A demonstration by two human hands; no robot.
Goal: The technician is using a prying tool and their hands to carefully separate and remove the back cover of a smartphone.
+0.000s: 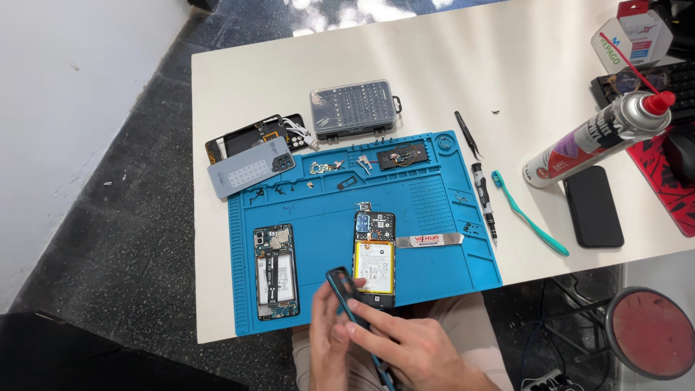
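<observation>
My left hand [327, 340] and my right hand [413, 351] together hold a thin dark teal phone frame [346, 293] tilted on edge, just below the near edge of the blue repair mat [318, 221]. Right above my hands an opened phone with a yellow-labelled battery [374, 261] lies on the mat. A second opened phone with its board showing [276, 271] lies to the left on the mat. A metal prying strip [428, 240] rests beside the battery phone.
Small parts and a screw tray line the mat's far edge. Behind it are a grey bit case [355, 108], a grey phone back cover [250, 172] and another opened phone. To the right lie tweezers, a screwdriver [483, 199], a teal toothbrush [528, 213], a spray can [597, 137], a black phone [594, 206].
</observation>
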